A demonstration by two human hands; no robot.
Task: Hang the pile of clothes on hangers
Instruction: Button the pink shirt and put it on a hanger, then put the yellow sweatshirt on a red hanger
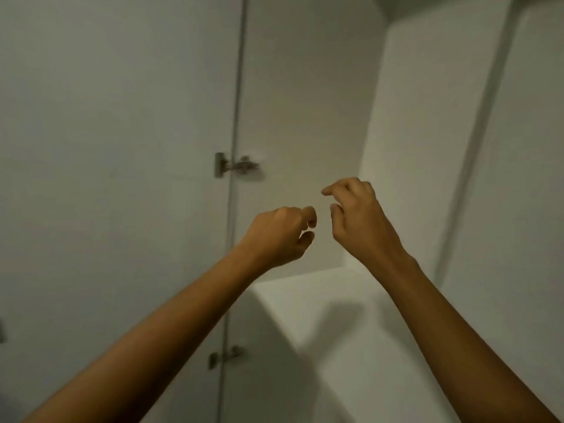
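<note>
Both my arms reach up and forward into a white wardrobe. My left hand (282,235) has its fingers loosely curled and holds nothing. My right hand (358,218) is a little higher and to the right, also with loosely curled fingers and nothing in them. The two hands are close together, a small gap apart. No clothes and no hangers are in view.
An open white wardrobe door (116,148) stands at the left, fixed by two metal hinges (236,165) (227,355). A white shelf (320,300) lies below my hands. A white inner wall (427,117) and another panel rise at the right.
</note>
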